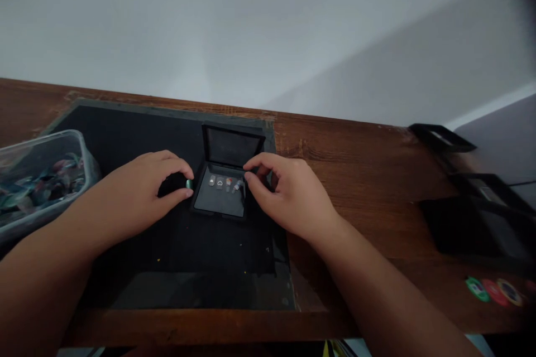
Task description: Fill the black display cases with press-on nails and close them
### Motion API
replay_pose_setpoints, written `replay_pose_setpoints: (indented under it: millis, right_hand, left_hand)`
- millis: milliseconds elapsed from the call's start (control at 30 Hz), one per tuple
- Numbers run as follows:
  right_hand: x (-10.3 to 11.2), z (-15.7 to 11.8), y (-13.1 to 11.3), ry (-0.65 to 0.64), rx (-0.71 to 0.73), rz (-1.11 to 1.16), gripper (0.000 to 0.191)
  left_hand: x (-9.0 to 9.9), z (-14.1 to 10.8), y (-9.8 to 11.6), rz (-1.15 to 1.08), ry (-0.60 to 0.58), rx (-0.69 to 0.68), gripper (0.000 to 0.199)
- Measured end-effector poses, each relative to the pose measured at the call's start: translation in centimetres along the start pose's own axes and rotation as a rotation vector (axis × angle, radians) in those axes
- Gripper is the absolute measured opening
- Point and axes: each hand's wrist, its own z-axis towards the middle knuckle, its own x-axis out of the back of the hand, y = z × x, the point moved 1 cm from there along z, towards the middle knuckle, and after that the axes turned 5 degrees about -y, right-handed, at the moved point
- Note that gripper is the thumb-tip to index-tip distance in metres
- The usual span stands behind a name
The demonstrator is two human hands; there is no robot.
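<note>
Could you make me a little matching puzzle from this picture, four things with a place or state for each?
1. Small green piece
2. Black case
3. Plastic tub
4. Wall

A. At the picture's left edge
B. Pale, behind the table
C. Pinched in the left hand
D. Open, lid raised

Right pairs: 1-C, 2-D, 3-A, 4-B

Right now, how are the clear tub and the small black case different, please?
The clear tub is see-through plastic, while the black case is dark, with its hinged lid raised. The tub looks clearly larger and deeper; the case is flat and shallow. The tub holds a jumbled heap, whereas the case holds a short row of small pieces. Both are open at the top.
</note>
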Motion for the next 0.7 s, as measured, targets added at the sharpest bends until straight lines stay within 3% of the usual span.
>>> replay_pose_setpoints:
  millis: [200, 333, 400, 533, 700]
  right_hand:
    - [-0.3, -0.6, -1.0, -0.077, -0.048, -0.104, 0.016]
    - [-0.6, -0.9, -1.4, -0.065, -0.072, -0.134, 0.020]
    - [-0.7, -1.0, -1.5, -0.061, -0.090, -0.144, 0.025]
    - [-0.9, -1.2, -1.6, -0.007, -0.059, -0.084, 0.034]
    - [-1.2, -1.6, -1.5, 0.105, 0.124, 0.091, 0.022]
  left_hand:
    - [0.6, 0.1, 0.4, 0.056, 0.021, 0.029, 0.026]
    - [1.8, 0.3, 1.6, 0.041, -0.078, 0.194, 0.029]
    - [2.5, 0.3, 2.4, -0.015, -0.071, 0.261, 0.033]
    - [3.3, 0.2, 3.9, -0.139, 0.096, 0.241, 0.025]
    - [2.8, -0.3, 5.6, -0.201, 0.301, 0.116, 0.011]
